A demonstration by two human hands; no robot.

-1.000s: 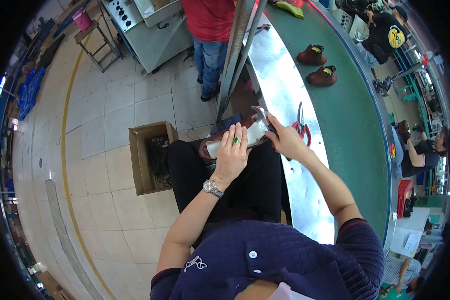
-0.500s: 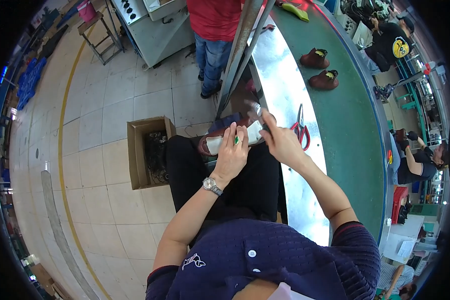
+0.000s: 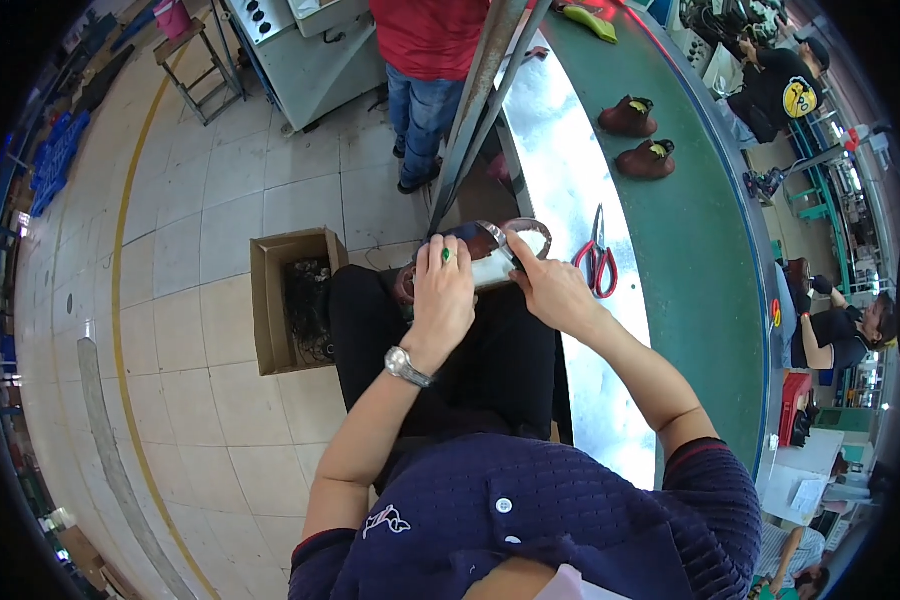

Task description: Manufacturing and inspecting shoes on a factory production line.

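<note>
Across my lap lies a brown leather shoe [image 3: 475, 244], its pale, whitish underside [image 3: 492, 269] facing up. The fingers of my left hand [image 3: 443, 297] press and curl over its left part. In my right hand [image 3: 554, 288] is a hammer [image 3: 494, 233], with its metal head down against the shoe's brown edge. Most of its dark handle is hidden in my fingers. On the metal strip of the bench, just right of my right hand, lie red-handled scissors [image 3: 597, 262] with the blades pointing away.
A cardboard box [image 3: 260, 305] holding dark, tangled material stands on the floor left of my legs. Two brown shoes [image 3: 646, 160] sit on the green bench [image 3: 685, 290]. A metal post [image 3: 470, 120] rises ahead. A person in red [image 3: 430, 40] stands beyond; other people are at the right.
My right hand has brought the hammer down and slightly nearer, onto the shoe. My left hand has shifted left along the shoe, which now shows more of its brown leather and its right end.
</note>
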